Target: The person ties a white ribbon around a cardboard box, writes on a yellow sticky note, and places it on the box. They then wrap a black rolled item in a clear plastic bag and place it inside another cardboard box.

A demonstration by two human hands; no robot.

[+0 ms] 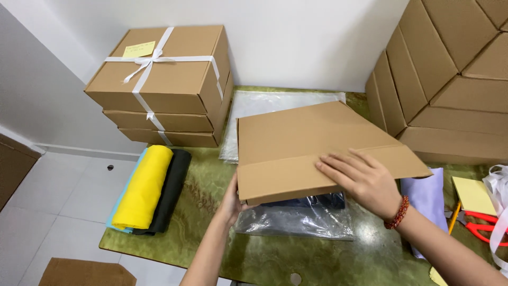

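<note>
Cardboard fills most of what I see from the head camera. At the far left corner of the green table (196,212), three flat boxes (164,85) are stacked and tied with white ribbon, a yellow sticky note on top; those look finished. Near the left edge lie folded cloths (151,190) in yellow, black and pale blue, not yet packed.

My left hand (232,204) grips the near left corner of the open cardboard box (301,143), fingers curled under it and thumb against the side wall. The box sits at the table's middle, tilted up off the surface, its lid flap raised toward the back. Beneath its near edge lies a clear plastic bag with dark fabric (301,214), partly covered by the box. More clear plastic sheets (264,106) lie flat behind it.

My right hand (362,177) rests flat on the box's front panel, fingers spread and pressing down, holding nothing.

I judge this box as formed but still open, with no ribbon on it, and I cannot tell whether anything is inside.

Toward the right edge I see lilac fabric (428,196), a yellow notepad (473,195), red scissors (484,225) and loose ribbon. Flat boxes (450,79) lean at the far right corner.
</note>
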